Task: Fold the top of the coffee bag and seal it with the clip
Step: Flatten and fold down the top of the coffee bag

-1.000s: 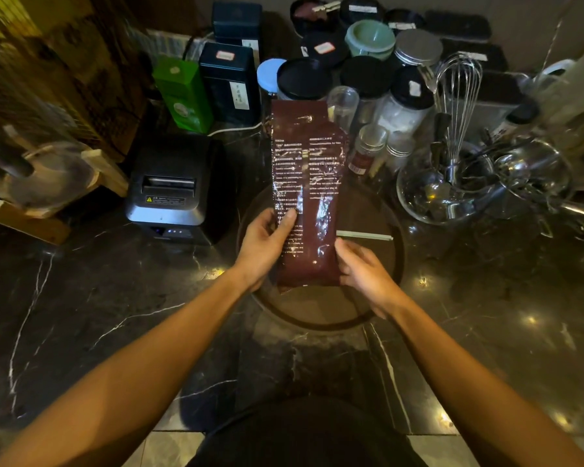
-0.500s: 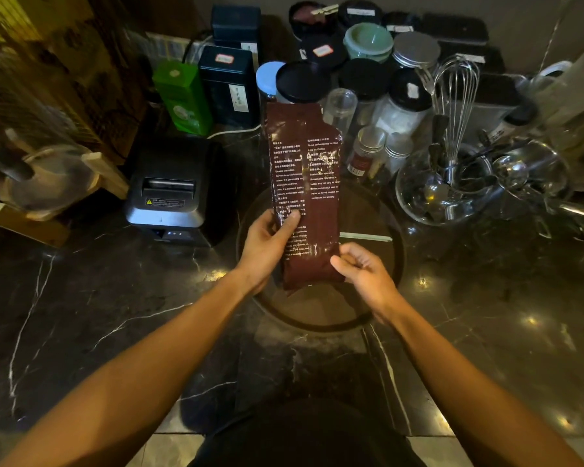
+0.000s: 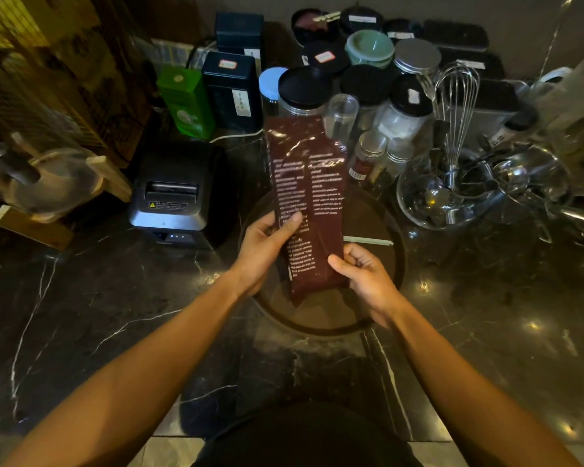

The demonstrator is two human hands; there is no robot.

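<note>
Your left hand (image 3: 263, 251) pinches the left edge of the tall, glossy maroon coffee bag (image 3: 309, 203) with white print; your right hand (image 3: 364, 278) closes on its lower right corner. You hold the bag upright over the round dark tray (image 3: 321, 318) on the black marble surface (image 3: 81, 298). The top stands unfolded. The thin pale-green clip (image 3: 368, 240) lies untouched on the tray, just right of the bag. Folding and clipping both remain.

Dim warm light, glare spots on the dark countertop (image 3: 486, 315), wide-angle edge bending.
</note>
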